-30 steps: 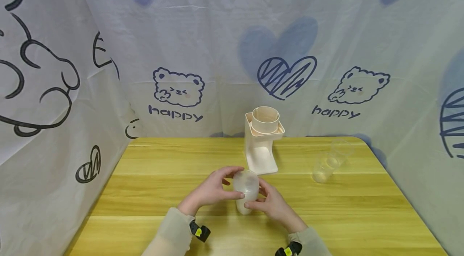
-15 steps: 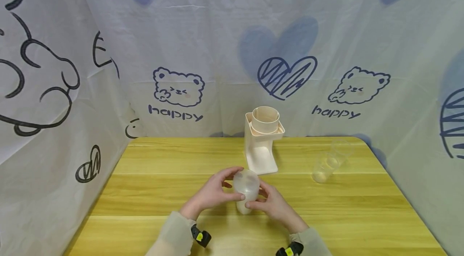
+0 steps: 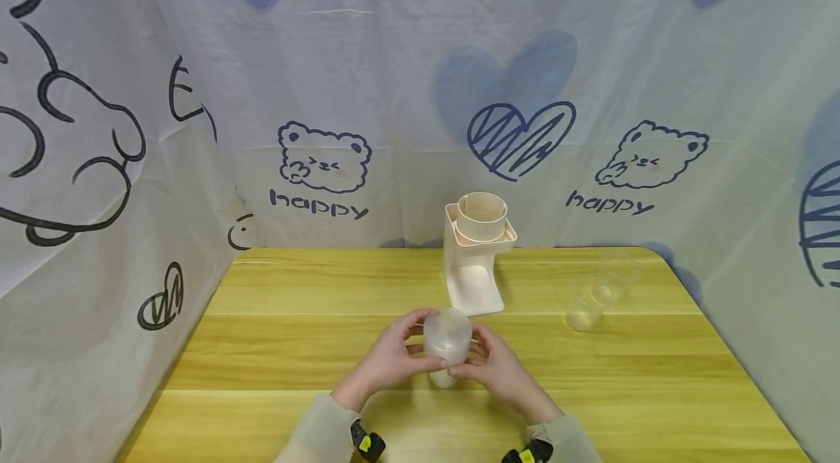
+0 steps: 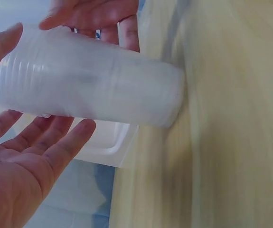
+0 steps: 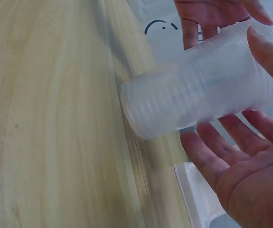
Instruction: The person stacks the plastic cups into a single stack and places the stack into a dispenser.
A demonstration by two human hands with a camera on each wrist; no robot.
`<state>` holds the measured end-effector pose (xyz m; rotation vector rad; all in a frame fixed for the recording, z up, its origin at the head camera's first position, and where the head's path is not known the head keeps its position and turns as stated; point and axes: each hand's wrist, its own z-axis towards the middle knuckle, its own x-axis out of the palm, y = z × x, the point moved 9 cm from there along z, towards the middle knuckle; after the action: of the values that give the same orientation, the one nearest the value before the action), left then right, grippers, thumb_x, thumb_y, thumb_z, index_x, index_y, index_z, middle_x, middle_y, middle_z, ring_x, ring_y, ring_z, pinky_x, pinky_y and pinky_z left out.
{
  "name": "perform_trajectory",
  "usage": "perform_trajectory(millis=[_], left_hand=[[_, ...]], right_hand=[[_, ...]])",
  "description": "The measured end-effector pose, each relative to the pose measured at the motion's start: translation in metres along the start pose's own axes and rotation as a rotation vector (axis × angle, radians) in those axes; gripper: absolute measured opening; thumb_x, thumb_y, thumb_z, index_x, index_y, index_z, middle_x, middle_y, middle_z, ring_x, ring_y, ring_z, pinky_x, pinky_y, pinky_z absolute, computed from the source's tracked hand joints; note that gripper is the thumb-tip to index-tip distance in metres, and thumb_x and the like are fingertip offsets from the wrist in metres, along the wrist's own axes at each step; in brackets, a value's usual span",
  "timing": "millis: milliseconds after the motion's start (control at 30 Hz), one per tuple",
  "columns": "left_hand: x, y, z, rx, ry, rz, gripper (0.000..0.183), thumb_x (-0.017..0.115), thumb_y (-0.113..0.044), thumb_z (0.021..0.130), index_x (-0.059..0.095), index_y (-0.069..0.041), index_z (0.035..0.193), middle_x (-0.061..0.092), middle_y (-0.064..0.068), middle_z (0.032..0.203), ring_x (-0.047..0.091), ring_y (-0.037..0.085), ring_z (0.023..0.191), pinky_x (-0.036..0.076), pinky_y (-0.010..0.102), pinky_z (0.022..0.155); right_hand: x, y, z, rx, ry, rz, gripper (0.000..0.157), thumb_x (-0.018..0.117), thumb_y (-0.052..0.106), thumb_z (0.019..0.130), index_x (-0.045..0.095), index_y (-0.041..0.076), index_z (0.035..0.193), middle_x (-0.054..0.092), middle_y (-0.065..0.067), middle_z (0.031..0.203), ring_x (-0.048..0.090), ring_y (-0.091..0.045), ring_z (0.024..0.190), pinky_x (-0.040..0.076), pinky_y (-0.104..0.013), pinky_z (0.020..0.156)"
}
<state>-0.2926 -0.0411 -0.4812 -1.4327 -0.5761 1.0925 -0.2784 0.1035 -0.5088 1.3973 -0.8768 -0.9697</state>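
Observation:
A stack of nested clear plastic cups (image 3: 448, 339) stands near the middle of the table, held between both hands. My left hand (image 3: 391, 355) grips its left side near the upper rims, thumb across the near face. From the right, my right hand (image 3: 499, 370) holds it the same way, and the two thumb tips nearly meet in front. Ribbed, closely packed rims show on the cup stack (image 4: 89, 78) in the left wrist view. In the right wrist view the narrow end of the cup stack (image 5: 145, 107) is right at the tabletop.
Behind the hands stands a cream cup dispenser (image 3: 474, 292) with a round collar on top and a flat base. Clear plastic cups (image 3: 582, 316) lie on the right of the wooden table (image 3: 295, 288). A printed cloth (image 3: 407, 84) hangs at the back and sides.
My left hand has slid slightly down and right along the cups, its thumb now closer to the right thumb. The right hand and the stack have barely shifted.

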Motion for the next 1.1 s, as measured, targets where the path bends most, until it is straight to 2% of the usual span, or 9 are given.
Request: perform_trajectory(millis=[233, 500, 700, 967, 1100], left_hand=[[0.0013, 0.0015, -0.0007, -0.003, -0.027, -0.059, 0.07, 0.084, -0.014, 0.079, 0.05, -0.013, 0.14, 0.051, 0.008, 0.138, 0.053, 0.032, 0.12, 0.053, 0.037, 0.093], [0.0045, -0.0006, -0.0003, 0.009, -0.023, -0.034, 0.074, 0.084, -0.014, 0.079, 0.047, -0.009, 0.143, 0.05, 0.013, 0.139, 0.053, 0.036, 0.119, 0.053, 0.04, 0.093], [0.0055, 0.0021, 0.0007, 0.014, -0.032, -0.032, 0.071, 0.085, -0.014, 0.079, 0.049, -0.009, 0.14, 0.052, 0.012, 0.135, 0.054, 0.036, 0.117, 0.054, 0.039, 0.091], [0.0052, 0.0026, -0.0005, 0.017, -0.053, -0.043, 0.073, 0.086, -0.012, 0.076, 0.049, -0.009, 0.139, 0.054, 0.01, 0.132, 0.056, 0.033, 0.116, 0.055, 0.037, 0.089], [0.0052, 0.0024, -0.0008, 0.022, -0.06, -0.039, 0.073, 0.086, -0.013, 0.076, 0.05, -0.008, 0.139, 0.054, 0.01, 0.131, 0.056, 0.034, 0.115, 0.056, 0.037, 0.088]], right_hand=[[0.001, 0.0028, -0.002, -0.037, 0.065, 0.016, 0.076, 0.079, 0.003, 0.082, 0.037, -0.008, 0.145, 0.046, -0.027, 0.14, 0.049, -0.04, 0.125, 0.049, -0.037, 0.098], [0.0014, 0.0027, -0.0024, -0.045, 0.103, -0.002, 0.072, 0.077, 0.002, 0.084, 0.039, -0.009, 0.144, 0.045, -0.027, 0.141, 0.047, -0.041, 0.126, 0.047, -0.042, 0.101], [-0.0002, 0.0004, -0.0034, -0.027, 0.102, -0.013, 0.072, 0.075, 0.004, 0.086, 0.036, -0.008, 0.146, 0.042, -0.027, 0.144, 0.045, -0.041, 0.129, 0.046, -0.04, 0.102], [-0.0038, 0.0038, -0.007, -0.022, 0.086, -0.039, 0.076, 0.075, -0.004, 0.081, 0.035, -0.01, 0.145, 0.043, -0.029, 0.142, 0.044, -0.045, 0.128, 0.04, -0.056, 0.104], [-0.0082, 0.0044, -0.0081, -0.035, 0.069, -0.079, 0.076, 0.075, -0.007, 0.078, 0.036, -0.009, 0.144, 0.043, -0.029, 0.143, 0.044, -0.046, 0.128, 0.041, -0.058, 0.103]])
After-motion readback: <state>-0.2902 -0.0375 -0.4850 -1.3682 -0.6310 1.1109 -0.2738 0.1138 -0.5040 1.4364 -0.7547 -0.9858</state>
